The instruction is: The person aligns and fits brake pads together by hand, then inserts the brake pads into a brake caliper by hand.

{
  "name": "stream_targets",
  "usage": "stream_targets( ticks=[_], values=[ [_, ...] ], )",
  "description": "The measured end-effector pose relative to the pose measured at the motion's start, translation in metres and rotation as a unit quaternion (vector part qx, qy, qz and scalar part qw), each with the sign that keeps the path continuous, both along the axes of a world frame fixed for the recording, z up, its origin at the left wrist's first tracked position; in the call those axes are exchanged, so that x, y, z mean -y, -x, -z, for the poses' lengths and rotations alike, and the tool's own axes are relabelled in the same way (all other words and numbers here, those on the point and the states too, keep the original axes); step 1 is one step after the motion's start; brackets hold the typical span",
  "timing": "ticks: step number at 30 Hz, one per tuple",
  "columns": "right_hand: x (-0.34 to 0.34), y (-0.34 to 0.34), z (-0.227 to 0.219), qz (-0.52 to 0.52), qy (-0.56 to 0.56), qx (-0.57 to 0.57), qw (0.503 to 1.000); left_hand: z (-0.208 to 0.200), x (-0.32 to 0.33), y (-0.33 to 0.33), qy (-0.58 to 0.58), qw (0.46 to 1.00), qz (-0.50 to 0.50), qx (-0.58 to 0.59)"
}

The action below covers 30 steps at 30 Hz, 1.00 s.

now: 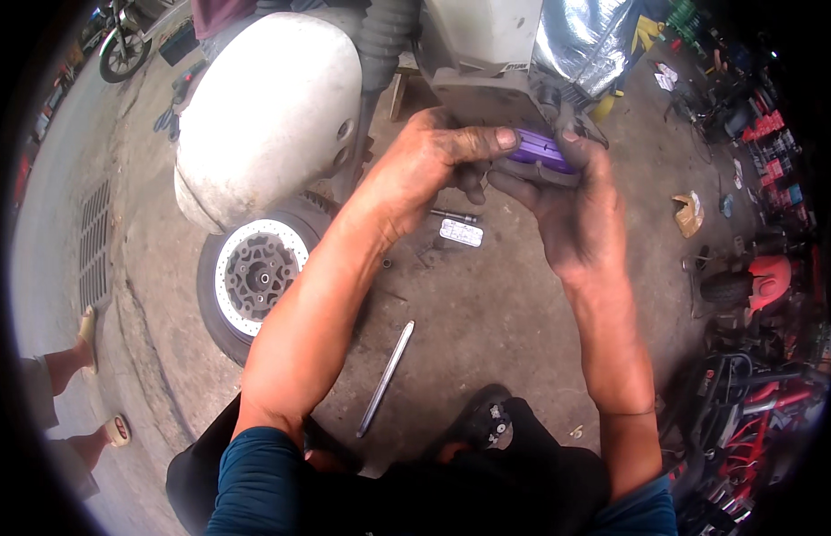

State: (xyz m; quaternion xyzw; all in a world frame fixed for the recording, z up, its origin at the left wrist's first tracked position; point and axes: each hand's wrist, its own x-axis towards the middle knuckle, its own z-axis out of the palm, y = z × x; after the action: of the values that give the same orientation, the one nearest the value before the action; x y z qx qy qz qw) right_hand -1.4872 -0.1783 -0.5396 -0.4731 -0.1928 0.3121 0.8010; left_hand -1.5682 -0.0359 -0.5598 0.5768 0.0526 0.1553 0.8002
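Between my hands, in front of the scooter's body, is a purple part (536,150) with a dark groove along it, possibly a brake caliper. My left hand (424,159) pinches its left end, thumb on top. Around the right end, my right hand (580,201) is closed, with its thumb at the upper edge and fingers below. Both hands are smeared with dark grime. Fingers hide parts of the piece. A wheel with a perforated brake disc (221,277) lies flat on the floor beyond my left forearm.
A white fender (272,107) stands at upper left beside a ribbed fork boot (388,45). A silver metal bar (386,380) and a white labelled packet (462,233) lie on the concrete. Motorcycle parts (746,393) crowd the right edge. Another person's feet (116,431) show at left.
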Motion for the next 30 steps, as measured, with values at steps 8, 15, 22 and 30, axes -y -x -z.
stream_targets(
  ticks=[8,15,22,30],
  values=[
    [0.009,0.012,0.021,0.025,0.002,0.073,0.997,0.029,0.026,0.011,0.042,0.996,-0.059,0.048],
    [0.013,0.014,0.035,0.023,0.008,0.099,0.995,0.050,0.035,0.005,0.041,0.991,-0.098,0.076],
    [0.030,0.007,0.037,-0.074,-0.070,0.003,0.995,0.062,0.055,0.004,0.109,0.971,-0.129,0.170],
    [0.030,0.006,0.040,-0.093,-0.044,0.075,0.992,0.064,0.062,0.007,0.263,0.927,-0.182,0.196]
  ],
)
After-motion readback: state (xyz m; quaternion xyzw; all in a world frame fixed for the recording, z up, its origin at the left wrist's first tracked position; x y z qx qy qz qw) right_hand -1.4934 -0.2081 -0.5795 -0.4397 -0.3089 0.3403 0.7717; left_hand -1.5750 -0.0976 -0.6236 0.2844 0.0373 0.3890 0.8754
